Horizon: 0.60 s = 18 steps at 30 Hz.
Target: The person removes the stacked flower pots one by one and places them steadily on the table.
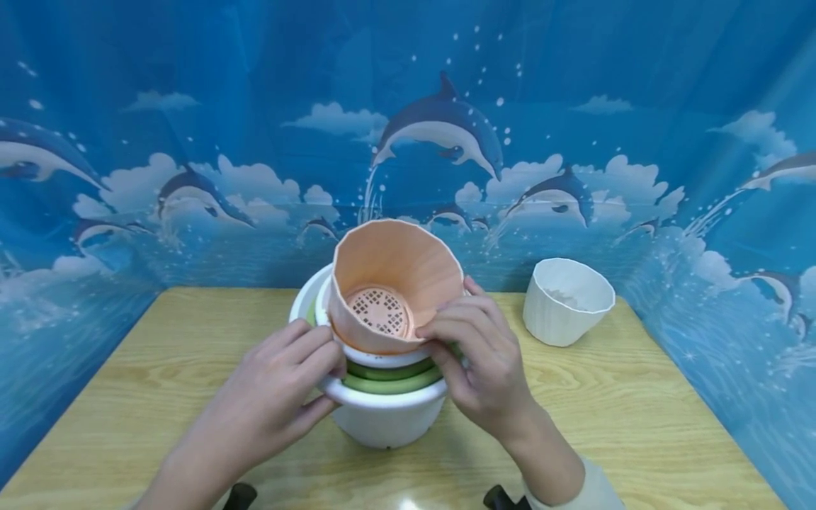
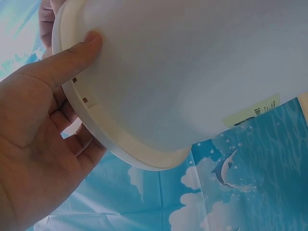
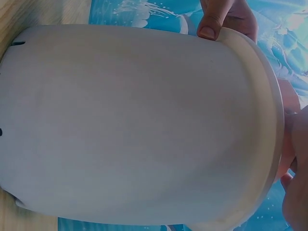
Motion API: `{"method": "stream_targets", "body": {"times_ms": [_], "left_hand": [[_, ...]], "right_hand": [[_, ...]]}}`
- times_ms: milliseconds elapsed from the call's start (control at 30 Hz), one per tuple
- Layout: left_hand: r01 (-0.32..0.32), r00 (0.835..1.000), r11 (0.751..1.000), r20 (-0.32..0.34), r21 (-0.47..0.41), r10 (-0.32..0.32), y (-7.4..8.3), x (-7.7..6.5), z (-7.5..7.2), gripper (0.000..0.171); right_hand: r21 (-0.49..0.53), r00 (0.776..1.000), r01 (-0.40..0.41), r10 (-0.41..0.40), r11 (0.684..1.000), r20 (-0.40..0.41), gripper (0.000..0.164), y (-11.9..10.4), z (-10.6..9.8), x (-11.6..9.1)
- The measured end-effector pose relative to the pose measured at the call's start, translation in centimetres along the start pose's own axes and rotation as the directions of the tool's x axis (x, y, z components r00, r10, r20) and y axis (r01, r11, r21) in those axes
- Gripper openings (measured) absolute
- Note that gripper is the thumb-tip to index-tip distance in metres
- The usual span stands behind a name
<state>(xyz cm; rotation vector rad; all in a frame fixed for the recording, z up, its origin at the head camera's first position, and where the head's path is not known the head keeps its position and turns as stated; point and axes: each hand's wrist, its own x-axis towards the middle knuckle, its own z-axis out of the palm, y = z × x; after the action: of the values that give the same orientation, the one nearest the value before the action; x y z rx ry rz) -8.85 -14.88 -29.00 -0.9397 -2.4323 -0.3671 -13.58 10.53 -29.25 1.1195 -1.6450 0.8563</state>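
Observation:
A stack of nested flowerpots stands in front of me in the head view. Its outermost piece is a large white pot (image 1: 387, 423) with a thick rolled rim. Inside show green rims (image 1: 390, 384), a white rim and, tilted on top, a peach-coloured pot (image 1: 417, 273) with a perforated bottom. My left hand (image 1: 280, 386) grips the large pot's left rim; in the left wrist view its thumb (image 2: 79, 55) lies on the outer wall. My right hand (image 1: 481, 358) pinches the peach pot's front right edge between thumb and fingers.
A second white pot (image 1: 542, 319) with a faceted rim stands at the table's back right. Behind the wooden table (image 1: 637, 425) hangs a blue dolphin-print curtain (image 1: 255, 85). Two dark objects (image 1: 241, 496) poke in at the bottom edge of the head view.

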Motion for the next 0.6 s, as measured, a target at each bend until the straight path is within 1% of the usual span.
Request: {"method": "stream_targets", "body": {"times_ms": [267, 600], "left_hand": [[0.003, 1.000, 1.000, 0.001, -0.004, -0.003, 0.11, -0.02, -0.14, 0.038], [-0.007, 1.000, 0.999, -0.021, -0.032, 0.006, -0.15, -0.03, 0.09, 0.036]], "right_hand": [[-0.003, 0.999, 0.019, -0.019, 1.000, -0.029, 0.015, 0.02, -0.27, 0.29], [0.013, 1.000, 0.009, -0.008, 1.000, -0.011, 0.016, 0.09, -0.33, 0.19]]}}
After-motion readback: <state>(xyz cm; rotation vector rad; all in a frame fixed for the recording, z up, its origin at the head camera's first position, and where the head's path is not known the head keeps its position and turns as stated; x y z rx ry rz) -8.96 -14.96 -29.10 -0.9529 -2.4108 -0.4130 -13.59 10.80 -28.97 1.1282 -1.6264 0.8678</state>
